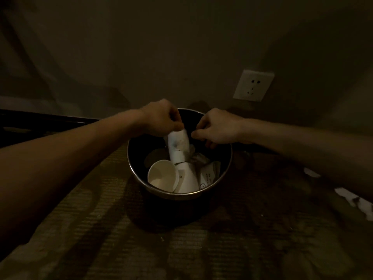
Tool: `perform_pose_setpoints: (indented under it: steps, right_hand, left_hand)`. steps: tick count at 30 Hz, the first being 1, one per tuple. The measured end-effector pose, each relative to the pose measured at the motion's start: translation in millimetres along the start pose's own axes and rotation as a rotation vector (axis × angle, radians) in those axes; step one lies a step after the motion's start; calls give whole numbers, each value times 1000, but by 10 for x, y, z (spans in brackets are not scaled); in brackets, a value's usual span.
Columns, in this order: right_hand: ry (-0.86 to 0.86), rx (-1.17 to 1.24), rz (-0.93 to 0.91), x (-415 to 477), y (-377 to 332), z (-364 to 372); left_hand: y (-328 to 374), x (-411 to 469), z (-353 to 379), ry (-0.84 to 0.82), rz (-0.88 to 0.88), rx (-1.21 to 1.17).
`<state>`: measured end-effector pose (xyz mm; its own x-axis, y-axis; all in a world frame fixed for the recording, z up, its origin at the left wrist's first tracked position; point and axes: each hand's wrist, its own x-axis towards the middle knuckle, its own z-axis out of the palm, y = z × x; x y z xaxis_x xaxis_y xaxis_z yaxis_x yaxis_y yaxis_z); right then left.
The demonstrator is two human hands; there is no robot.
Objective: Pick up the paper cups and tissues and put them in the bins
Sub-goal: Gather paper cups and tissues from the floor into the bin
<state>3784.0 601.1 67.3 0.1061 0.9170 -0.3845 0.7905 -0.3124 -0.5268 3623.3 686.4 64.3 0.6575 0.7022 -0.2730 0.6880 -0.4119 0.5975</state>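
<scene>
A round dark bin [226, 172] with a metal rim stands on the carpet against the wall. My left hand [161, 118] hovers over its far rim and pinches the top of a white paper cup [178, 145] that hangs down into the bin. My right hand [217, 128] is over the bin's right side with its fingers curled; whether it holds anything is hidden. Inside the bin lie an open paper cup [162, 175], another cup [187, 179] on its side, a crumpled tissue [196, 157] and a printed paper packet [210, 176].
A white wall socket [253, 85] sits on the wall at the right above the bin. White paper scraps [351, 199] lie on the carpet at the far right. A dark furniture edge [50, 120] runs along the left. The room is dim.
</scene>
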Motion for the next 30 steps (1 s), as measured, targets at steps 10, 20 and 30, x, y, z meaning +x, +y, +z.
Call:
perform_pose_setpoints:
  steps: [10, 20, 30]
  right_hand:
    - [248, 111, 20, -1371, 969, -357]
    - [382, 256, 354, -2880, 2828, 177]
    - [764, 587, 790, -3556, 4635, 561]
  left_hand:
    - [1079, -41, 305, 100, 353, 124]
    - [2447, -14, 2167, -351, 647, 391]
    - [3325, 384, 4214, -586, 500, 146]
